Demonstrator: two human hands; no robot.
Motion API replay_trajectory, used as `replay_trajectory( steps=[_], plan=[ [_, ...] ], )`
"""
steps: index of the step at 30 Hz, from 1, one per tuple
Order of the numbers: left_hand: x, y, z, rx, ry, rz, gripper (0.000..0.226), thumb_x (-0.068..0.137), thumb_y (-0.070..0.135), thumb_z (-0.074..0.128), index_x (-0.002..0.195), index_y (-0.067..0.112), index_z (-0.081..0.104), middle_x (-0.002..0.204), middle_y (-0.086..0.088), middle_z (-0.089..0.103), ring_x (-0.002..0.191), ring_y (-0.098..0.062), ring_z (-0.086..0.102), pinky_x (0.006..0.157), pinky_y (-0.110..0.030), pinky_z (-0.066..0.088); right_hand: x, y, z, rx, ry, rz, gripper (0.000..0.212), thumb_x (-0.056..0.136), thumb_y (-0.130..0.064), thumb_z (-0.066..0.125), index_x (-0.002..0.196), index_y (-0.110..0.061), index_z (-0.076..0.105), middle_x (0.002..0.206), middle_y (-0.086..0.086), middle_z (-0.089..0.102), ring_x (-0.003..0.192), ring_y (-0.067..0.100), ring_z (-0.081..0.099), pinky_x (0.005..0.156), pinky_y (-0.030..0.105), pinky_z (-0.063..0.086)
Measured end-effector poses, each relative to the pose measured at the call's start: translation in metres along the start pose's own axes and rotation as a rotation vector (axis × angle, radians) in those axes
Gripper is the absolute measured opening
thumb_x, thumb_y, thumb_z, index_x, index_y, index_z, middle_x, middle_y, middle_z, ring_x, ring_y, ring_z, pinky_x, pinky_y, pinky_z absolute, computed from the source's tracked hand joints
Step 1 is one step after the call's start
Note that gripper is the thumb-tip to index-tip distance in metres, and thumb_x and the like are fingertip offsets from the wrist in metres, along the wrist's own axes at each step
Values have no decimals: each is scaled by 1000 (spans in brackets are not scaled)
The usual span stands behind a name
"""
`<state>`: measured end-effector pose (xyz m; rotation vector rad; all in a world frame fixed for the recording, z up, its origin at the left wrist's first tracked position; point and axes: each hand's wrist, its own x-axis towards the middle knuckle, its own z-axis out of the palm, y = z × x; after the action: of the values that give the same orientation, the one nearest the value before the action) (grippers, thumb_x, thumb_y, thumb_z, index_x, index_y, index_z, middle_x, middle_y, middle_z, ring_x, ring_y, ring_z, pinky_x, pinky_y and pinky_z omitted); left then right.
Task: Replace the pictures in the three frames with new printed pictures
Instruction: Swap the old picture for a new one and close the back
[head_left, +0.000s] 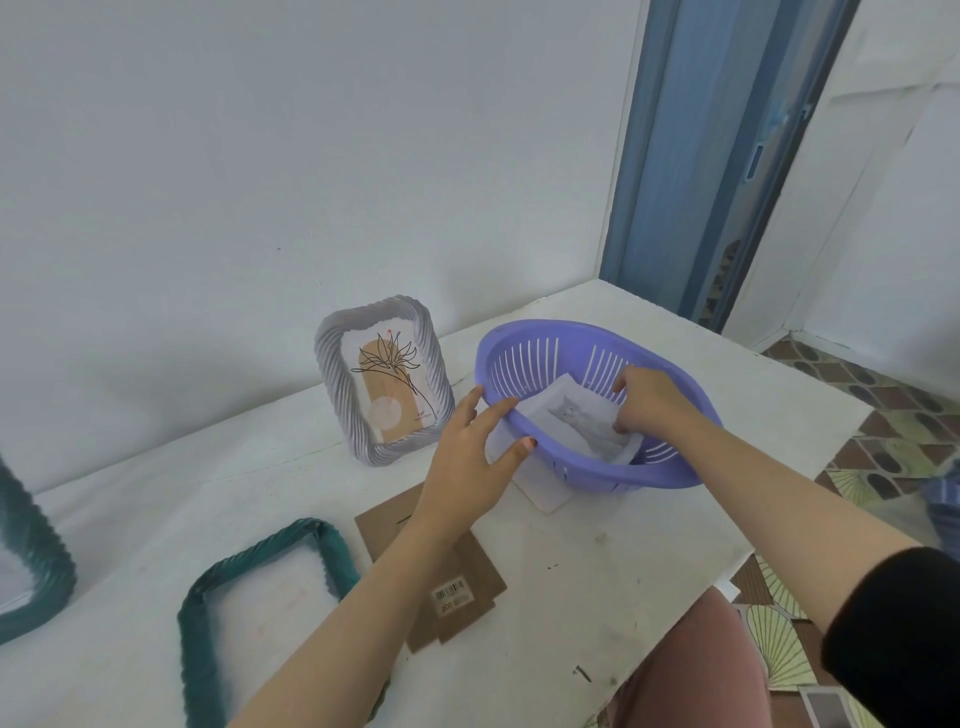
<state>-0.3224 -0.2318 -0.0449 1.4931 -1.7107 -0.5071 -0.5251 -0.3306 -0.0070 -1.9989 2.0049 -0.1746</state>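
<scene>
while inside basket (540, 327), fingers (622, 386) perhaps cramped

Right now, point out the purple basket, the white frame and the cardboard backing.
purple basket (597, 477): head view, front outer wall.
white frame (337, 395): head view, left side moulding.
cardboard backing (483, 566): head view, bare brown face.

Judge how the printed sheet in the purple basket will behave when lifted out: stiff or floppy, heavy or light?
Probably floppy: the printed sheet bends to follow the basket wall. Likely light, since the right hand takes it by one edge. It may sag or crease if lifted from that edge alone.
</scene>
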Motion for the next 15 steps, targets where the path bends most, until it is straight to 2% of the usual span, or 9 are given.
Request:
replay_trajectory(
  steps=[3,5,7,9,10,11,13,15],
  plan=[
    [1,-1,-1,2,-15,2,48,85,44,57,131,36,45,152,1,23,136,-15,29,105,-31,30,1,4,-6,33,209,-31,38,80,-3,60,117,-10,58,119,9,60,106,28,56,82,31,45],
    [0,1,-4,-12,2,-6,48,86,40,59,132,35,45,151,0,26,137,-13,24,107,-31,30,-3,3,-14,190,302,-67,41,78,-1,59,117,-13,58,117,9,62,103,27,58,80,28,43],
    [-3,7,-10,-87,63,13,44,87,32,60,129,34,48,145,2,34,135,-5,24,106,-26,28,-16,-5,-22,378,380,-139,37,78,-2,58,113,-15,58,99,9,68,87,26,62,74,30,47],
    [-5,17,-19,-207,139,58,34,88,22,60,119,36,53,129,14,48,123,3,37,102,-25,35,-36,-19,-28,477,457,-257,32,80,-4,58,110,-16,56,79,7,69,75,24,62,71,31,49],
    [-6,23,-26,-290,161,53,31,89,18,58,112,37,54,120,20,53,114,4,46,98,-26,41,-48,-27,-29,494,490,-321,31,81,-6,59,110,-17,55,76,4,68,73,21,61,69,29,49],
    [-7,30,-34,-392,162,19,29,90,15,57,107,38,54,112,21,56,105,4,53,91,-26,46,-61,-36,-30,495,509,-381,31,83,-8,59,112,-18,54,76,1,67,71,17,60,65,24,47],
    [-12,43,-49,-630,118,-90,23,91,15,54,108,32,52,107,9,62,92,-5,64,80,-25,52,-88,-54,-25,467,510,-496,30,86,-12,58,115,-19,53,75,-4,66,66,9,57,57,19,43],
    [-20,51,-63,-745,96,-181,24,92,20,53,114,25,49,106,-1,63,88,-17,69,77,-32,56,-110,-69,-13,424,513,-609,30,87,-14,58,116,-17,53,76,-5,68,67,11,59,58,24,46]
  ],
)
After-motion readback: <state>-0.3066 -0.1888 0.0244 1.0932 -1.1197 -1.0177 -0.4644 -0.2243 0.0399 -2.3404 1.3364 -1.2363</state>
